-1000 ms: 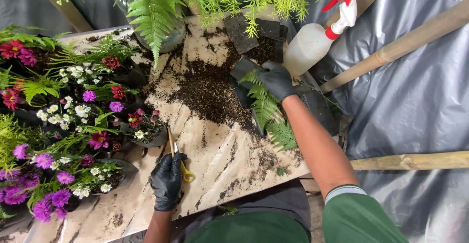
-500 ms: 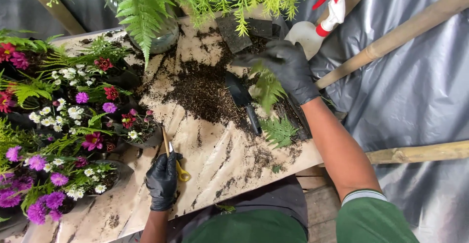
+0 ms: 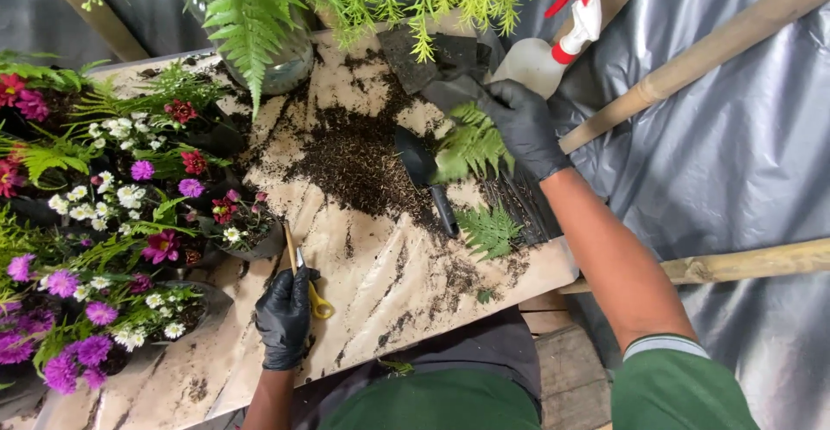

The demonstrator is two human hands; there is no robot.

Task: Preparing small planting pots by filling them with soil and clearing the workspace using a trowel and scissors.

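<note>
Nearest, the left hand [image 3: 284, 316] in a black glove rests on the bench [image 3: 406, 283], its grip closed around yellow-handled scissors [image 3: 304, 281] that point away from the person. Beyond it, a cut frond [image 3: 489, 229] lies on the bench's right part, just beside a black trowel [image 3: 425, 173] at the edge of the spilled soil [image 3: 350, 153]. Farther off, the gloved right hand [image 3: 519, 123] has its grip clenched on a fern [image 3: 471, 145], lifted above the trowel. Behind stands a spray bottle [image 3: 553, 41]; pots of flowers [image 3: 121, 222] crowd the left. This looks like the trimming step: the fern is held up, and any cut would call for bringing the scissors across to it.
</note>
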